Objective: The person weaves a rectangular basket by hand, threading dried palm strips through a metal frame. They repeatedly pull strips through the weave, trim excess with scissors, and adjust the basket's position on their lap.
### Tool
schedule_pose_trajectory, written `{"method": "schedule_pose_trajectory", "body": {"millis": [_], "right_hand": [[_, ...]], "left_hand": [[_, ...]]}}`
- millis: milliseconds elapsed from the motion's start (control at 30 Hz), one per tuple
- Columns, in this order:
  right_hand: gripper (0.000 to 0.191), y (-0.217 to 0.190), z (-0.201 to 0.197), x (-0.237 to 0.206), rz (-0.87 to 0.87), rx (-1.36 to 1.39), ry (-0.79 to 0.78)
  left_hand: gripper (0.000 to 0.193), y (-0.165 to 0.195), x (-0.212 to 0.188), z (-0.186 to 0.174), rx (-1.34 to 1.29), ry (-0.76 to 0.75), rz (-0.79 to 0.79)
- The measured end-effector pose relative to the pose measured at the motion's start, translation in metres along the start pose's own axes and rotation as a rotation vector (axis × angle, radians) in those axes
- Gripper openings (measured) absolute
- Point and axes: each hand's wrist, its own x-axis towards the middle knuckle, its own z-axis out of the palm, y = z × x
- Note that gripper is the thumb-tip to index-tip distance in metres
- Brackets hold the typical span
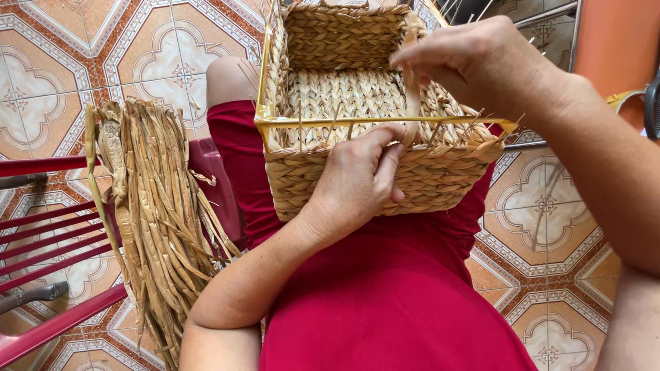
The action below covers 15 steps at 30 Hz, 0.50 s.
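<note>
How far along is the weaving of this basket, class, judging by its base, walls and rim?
Done: the basket has a woven base and walls. In hand: the right hand pulls a strand at the rim while the left hand steadies the near wall. Left: the yellow frame and stakes remain uncovered; spare dried strands wait nearby.

The woven basket (357,103) rests on the person's lap (385,288), which is covered in red cloth, with its near wall toward the body and its open top tipped toward the camera. A thin yellow frame (323,121) runs along the basket's rim.

To the left, a red plastic chair (62,227) with slatted bars carries a thick bundle of dried straw strands (158,213), which drapes over the chair's edge and hangs down toward the floor. The bundle lies just beside the lap, close to the red cloth.

Underneath it all is a tiled floor (550,233) with an ornate pattern in orange, white and grey.
</note>
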Motion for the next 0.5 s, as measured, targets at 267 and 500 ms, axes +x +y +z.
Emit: {"method": "schedule_pose_trajectory", "body": {"millis": [267, 500], "right_hand": [[0.017, -0.011, -0.014, 0.002, 0.077, 0.189, 0.036], [0.024, -0.017, -0.008, 0.008, 0.567, 0.704, -0.396]], "left_hand": [[0.015, -0.008, 0.003, 0.004, 0.372, 0.065, 0.191], [0.024, -0.023, -0.006, 0.009, 0.381, 0.209, 0.369]]}}
